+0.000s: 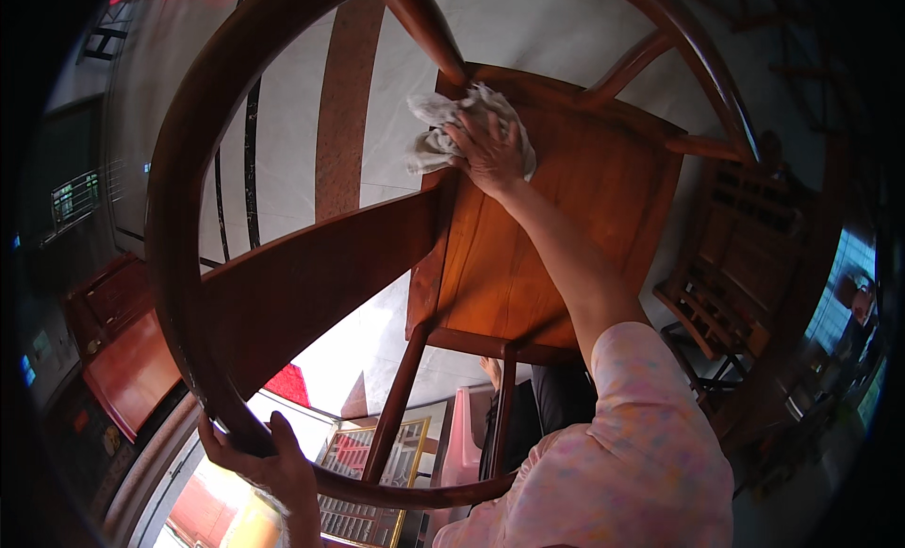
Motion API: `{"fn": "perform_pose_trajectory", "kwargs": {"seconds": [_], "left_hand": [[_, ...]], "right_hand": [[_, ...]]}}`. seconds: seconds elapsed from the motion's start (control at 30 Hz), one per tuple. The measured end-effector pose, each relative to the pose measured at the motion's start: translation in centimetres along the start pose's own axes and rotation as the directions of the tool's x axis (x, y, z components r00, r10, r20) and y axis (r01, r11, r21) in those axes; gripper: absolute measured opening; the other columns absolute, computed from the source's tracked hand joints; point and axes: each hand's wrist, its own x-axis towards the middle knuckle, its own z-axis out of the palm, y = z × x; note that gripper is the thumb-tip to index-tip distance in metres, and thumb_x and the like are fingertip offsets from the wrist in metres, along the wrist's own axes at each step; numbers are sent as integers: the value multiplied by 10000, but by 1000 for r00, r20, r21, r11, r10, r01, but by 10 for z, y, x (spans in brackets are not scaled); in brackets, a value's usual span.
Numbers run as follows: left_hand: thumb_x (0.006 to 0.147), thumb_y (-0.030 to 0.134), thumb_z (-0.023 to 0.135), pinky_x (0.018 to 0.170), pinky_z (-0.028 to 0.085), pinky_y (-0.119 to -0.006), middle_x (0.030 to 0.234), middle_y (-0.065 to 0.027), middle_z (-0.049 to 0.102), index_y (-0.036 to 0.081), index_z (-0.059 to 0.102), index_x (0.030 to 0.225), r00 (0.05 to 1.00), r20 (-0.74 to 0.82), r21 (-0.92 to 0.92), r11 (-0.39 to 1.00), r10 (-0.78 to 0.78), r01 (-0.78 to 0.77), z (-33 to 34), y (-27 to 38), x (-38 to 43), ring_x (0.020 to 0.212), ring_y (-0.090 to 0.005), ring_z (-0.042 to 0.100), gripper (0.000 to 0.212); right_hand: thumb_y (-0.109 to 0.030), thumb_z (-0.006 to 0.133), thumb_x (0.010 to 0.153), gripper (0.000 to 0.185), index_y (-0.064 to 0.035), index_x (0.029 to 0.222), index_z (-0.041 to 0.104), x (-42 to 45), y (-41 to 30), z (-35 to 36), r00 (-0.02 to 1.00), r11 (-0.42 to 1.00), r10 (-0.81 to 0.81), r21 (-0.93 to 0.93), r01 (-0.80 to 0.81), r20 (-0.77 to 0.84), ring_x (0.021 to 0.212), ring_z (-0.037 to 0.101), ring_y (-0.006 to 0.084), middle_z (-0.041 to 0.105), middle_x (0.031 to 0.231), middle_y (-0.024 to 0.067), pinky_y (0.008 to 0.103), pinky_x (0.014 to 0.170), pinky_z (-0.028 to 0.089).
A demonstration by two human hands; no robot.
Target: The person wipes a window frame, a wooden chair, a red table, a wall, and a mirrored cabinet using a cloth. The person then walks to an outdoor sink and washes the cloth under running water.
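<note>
A wooden armchair with a rounded horseshoe rail (173, 194) fills the middle of the head view. My right hand (488, 155) presses a crumpled pale cloth (430, 152) with spread fingers onto the rear edge of the brown wooden seat (544, 265), near the foot of a rail post (424, 28). Part of the cloth hangs over the seat's edge. Down at the lower left, my left hand (272, 470) is wrapped around the curved rail, thumb and fingers on either side. Between rail and seat runs the broad back splat (318, 286).
A pink plastic stool (461, 435) stands beside my dark-trousered legs (558, 399). Other carved wooden furniture (742, 244) is on the right. At left is a reddish wooden cabinet (134, 364). Pale floor tiles (283, 152) carry a brown stripe (348, 109). A gold-edged metal gate (375, 470) lies below.
</note>
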Motion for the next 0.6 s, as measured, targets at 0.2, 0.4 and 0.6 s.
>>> {"fn": "perform_pose_trajectory", "kwargs": {"seconds": [0.2,0.4,0.6], "left_hand": [[732,34,586,895,370,-427,1259,-245,272,52,137,1323,999,9,95,995,-34,33,-4,3,-1,1114,-350,384,743],[751,78,586,879,379,-438,1245,-240,289,50,153,1313,999,22,128,991,38,-41,-4,1,1,1105,-363,390,711],[747,94,572,894,380,-455,1214,-228,376,68,196,1294,996,-4,168,982,88,-86,-6,-4,-1,1104,-363,416,665]], "right_hand": [[-485,486,802,473,-318,1236,399,42,52,-33,995,987,27,-163,-12,95,1202,302,248,346,1311,-49,524,914,261],[-351,663,720,515,-249,1179,452,-36,61,-40,957,959,257,-85,-269,-134,1152,329,272,389,1215,28,496,907,292],[-438,577,759,550,-317,1266,402,-262,27,-63,946,999,-22,29,13,323,1230,256,317,315,1323,42,568,987,216]]}}
